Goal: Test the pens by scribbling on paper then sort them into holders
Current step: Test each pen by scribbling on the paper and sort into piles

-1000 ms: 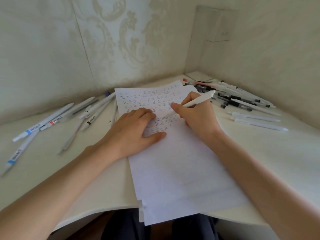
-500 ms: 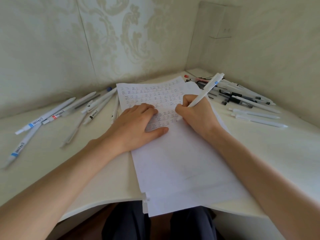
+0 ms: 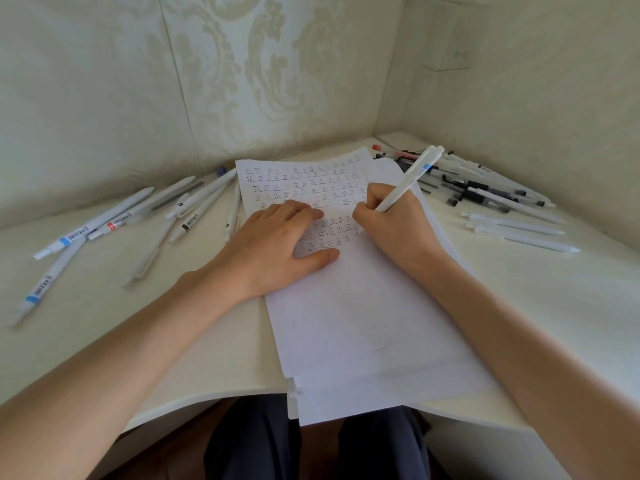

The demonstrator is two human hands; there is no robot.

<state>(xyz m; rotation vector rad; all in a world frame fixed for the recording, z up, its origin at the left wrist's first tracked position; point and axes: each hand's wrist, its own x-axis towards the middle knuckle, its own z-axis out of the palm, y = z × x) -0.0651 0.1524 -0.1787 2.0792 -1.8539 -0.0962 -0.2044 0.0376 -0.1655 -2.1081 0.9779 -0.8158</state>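
While the left hand (image 3: 277, 240) stays spread flat on the paper (image 3: 363, 323) just left of centre frame, fingers straight and pressing the sheet down, I see the real change on the other side. The right hand (image 3: 388, 220) has tipped its pen (image 3: 408, 178) from a low slant to a much steeper one. The pen's top end now points toward the upper right of the frame, over the pile of pens (image 3: 478, 188) lying there.

That hand is curled tight round the pen's lower barrel in a writing grip. It sits at the end of the lowest rows of marks (image 3: 311, 181), which fill the upper part of the sheet. The tip is hidden behind the fingers, so I cannot say whether it touches the paper.

I read this as the pen settling into a writing angle, so the test stroke for this one is under way or about to start. It is not finished.

A second spread of pens (image 3: 114, 220) lies on the desk (image 3: 571, 306) at the left of the frame, well apart from the right pile. I see no holders anywhere in view. My judgement is that sorting still lies ahead and many pens remain to test.
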